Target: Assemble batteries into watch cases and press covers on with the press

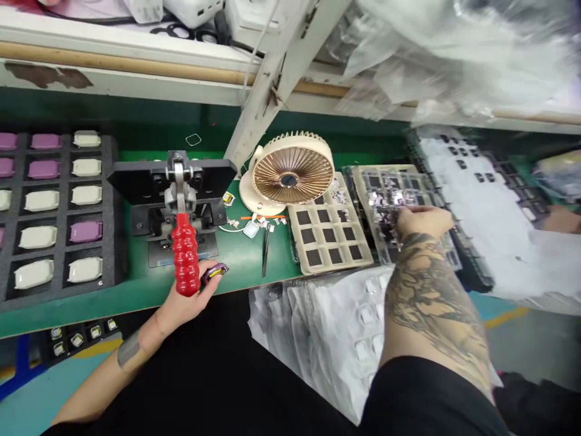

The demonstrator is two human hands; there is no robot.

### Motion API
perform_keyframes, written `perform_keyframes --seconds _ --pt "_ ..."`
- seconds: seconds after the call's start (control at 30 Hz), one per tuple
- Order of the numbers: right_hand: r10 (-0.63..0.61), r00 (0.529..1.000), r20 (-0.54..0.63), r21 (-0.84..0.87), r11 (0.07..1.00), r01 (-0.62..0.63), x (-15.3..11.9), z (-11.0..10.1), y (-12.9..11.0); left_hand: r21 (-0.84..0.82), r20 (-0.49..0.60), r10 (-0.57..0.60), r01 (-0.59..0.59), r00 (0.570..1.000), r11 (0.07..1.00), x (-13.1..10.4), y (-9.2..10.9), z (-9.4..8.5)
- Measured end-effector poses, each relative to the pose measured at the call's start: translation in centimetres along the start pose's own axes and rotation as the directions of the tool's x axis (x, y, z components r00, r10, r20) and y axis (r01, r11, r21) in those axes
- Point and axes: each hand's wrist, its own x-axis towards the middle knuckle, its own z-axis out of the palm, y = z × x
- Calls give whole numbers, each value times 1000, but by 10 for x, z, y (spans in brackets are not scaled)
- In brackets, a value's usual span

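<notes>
My left hand (pixel 188 306) is closed around a small purple casing (pixel 214 274) with a yellow strip and dark parts inside, just beside the red ribbed handle (pixel 186 257) of a black hand press (pixel 172 188). Stretched out to the right, my right hand (pixel 424 221) is over a clear plastic tray (pixel 388 209) that holds small shiny parts. Its fingers point down and away, mostly hidden by the hand itself, so what they hold does not show.
A cream fan (pixel 293 172) stands behind tweezers (pixel 265 251), an orange stick (pixel 263 217) and small scraps. On the left, a dark foam tray (pixel 113 242) holds purple and cream casings. Beige compartment tray (pixel 313 269), bagged parts (pixel 336 321) and white sheet (pixel 481 218) lie rightward. Another person's hand (pixel 563 219) shows far right.
</notes>
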Motion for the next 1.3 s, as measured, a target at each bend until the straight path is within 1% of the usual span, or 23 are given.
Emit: perform_keyframes --seconds 0.1,0.17,0.23,0.3,0.37,0.4,0.43,0.5,0.53,0.57,0.63,0.7,0.77,0.83,0.9,1.03,1.1,1.13,1.2,1.23,1.27,1.3 --pt "158 987 31 46 986 -160 -8 -15 -4 -6 16 2 -2 1000 1000 -3 -5 0" --pt "199 980 26 107 974 -201 -12 -27 -6 -17 19 19 -19 1000 1000 -5 -10 1" --pt "208 978 8 180 962 -206 -16 -41 -7 -21 18 54 -54 998 998 -5 -16 2" --pt "193 981 -7 260 948 -184 -25 -56 -8 -25 26 96 -95 995 995 -4 -19 3" --pt "161 987 -7 342 928 -149 -47 -72 -11 -41 62 126 -123 990 992 -1 -17 3" --pt "144 990 2 379 916 -134 -67 -81 -13 -56 93 136 -131 986 990 2 -13 4" --pt "112 993 21 427 898 -110 -91 -90 -17 -74 130 145 -137 981 988 5 -8 4" --pt "10 997 70 539 841 -46 -155 -108 -30 -118 207 167 -144 964 983 12 6 6" --pt "-124 989 82 653 756 41 -191 -117 -40 -139 239 180 -150 954 979 16 14 7" --pt "-231 970 71 727 678 108 -227 -126 -52 -155 260 198 -161 945 975 20 21 9" --pt "-382 923 41 802 564 198 -290 -140 -79 -164 287 234 -193 929 967 26 32 13" --pt "-454 888 69 866 469 173 -333 -145 -104 -150 298 256 -220 920 964 30 37 14" --pt "-491 862 130 908 407 95 -357 -140 -122 -117 294 262 -237 919 964 30 39 12" --pt "-515 839 177 925 378 37 -364 -130 -131 -82 279 262 -249 924 965 28 40 7" --pt "-553 813 184 928 371 42 -362 -122 -133 -61 261 253 -245 932 968 25 39 3" --pt "-671 731 124 903 382 198 -352 -113 -129 -46 244 184 -178 952 983 21 36 1" --pt "-738 670 86 894 354 275 -351 -109 -126 -85 250 113 -94 962 992 19 33 3" --pt "-775 628 68 891 330 312 -352 -107 -124 -132 258 64 -30 964 991 19 32 4" --pt "-833 552 35 874 293 388 -355 -101 -121 -245 300 -38 115 953 963 18 28 7" --pt "-848 529 25 861 287 419 -357 -99 -119 -286 326 -76 174 942 942 17 27 8" --pt "-853 522 20 853 288 436 -360 -96 -117 -306 350 -98 212 932 928 16 26 8" --pt "-850 527 16 851 289 440 -362 -94 -115 -307 365 -105 226 925 925 15 26 8"
